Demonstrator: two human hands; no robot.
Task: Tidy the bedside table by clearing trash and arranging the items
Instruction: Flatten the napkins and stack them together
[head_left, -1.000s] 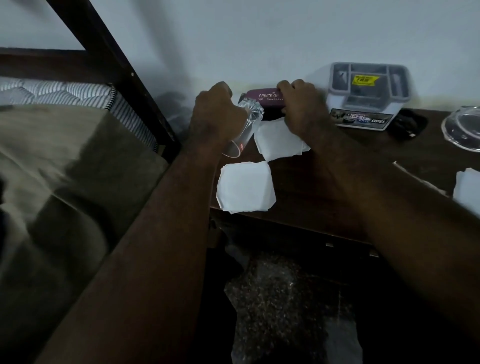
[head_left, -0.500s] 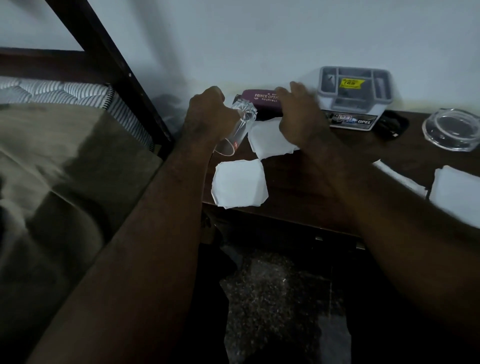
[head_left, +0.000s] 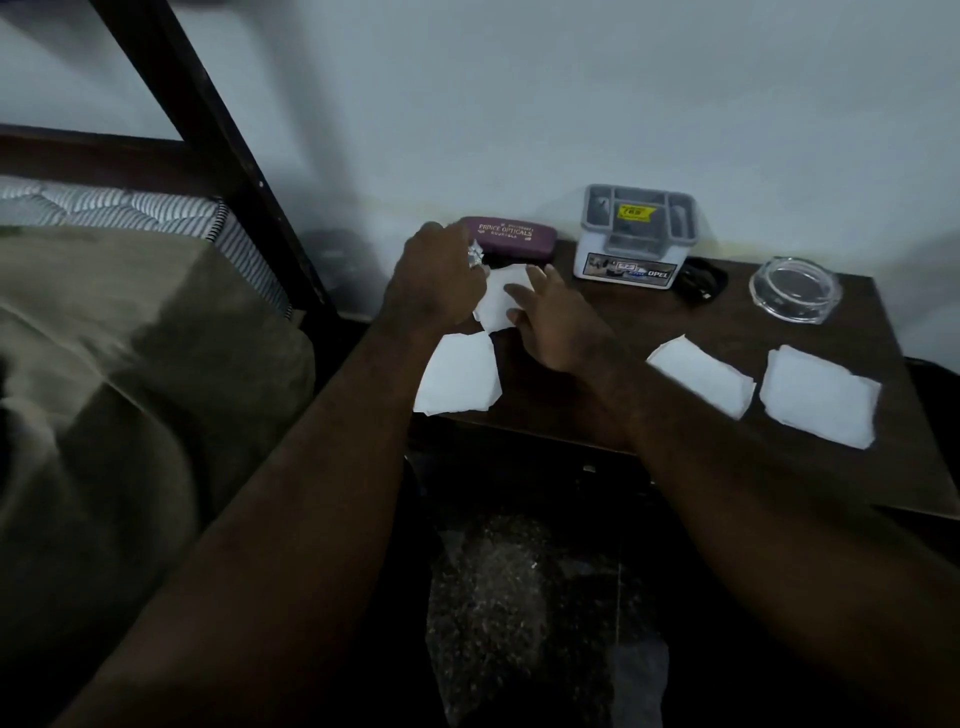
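A pale wall (head_left: 519, 104) backs a dim corner where a bed (head_left: 130, 364) with a dark frame stands left of a dark wooden bench (head_left: 727, 467); speckled floor (head_left: 519, 597) lies below. Two bare forearms reach in from the near edge. Against the bench's back edge, near the middle, stands a white storage box (head_left: 634, 244) with a grey compartmented lid and a yellow label. At the back right corner sits a clear glass bowl (head_left: 792, 288), with a black cable (head_left: 701, 280) between it and the box. At the back left corner lies a maroon glasses case (head_left: 514, 241). Four white paper napkins lie flat: one (head_left: 818, 397) near the right edge, one (head_left: 698, 374) just left of it, one (head_left: 460, 376) overhanging the front left corner, and one (head_left: 498, 301) behind that. The left hand (head_left: 436, 280) is curled closed around a clear glass (head_left: 475, 258), of which only a small part shows, just in front of the case. The right hand (head_left: 550, 325) is open, fingers spread, resting on the back-left napkin.
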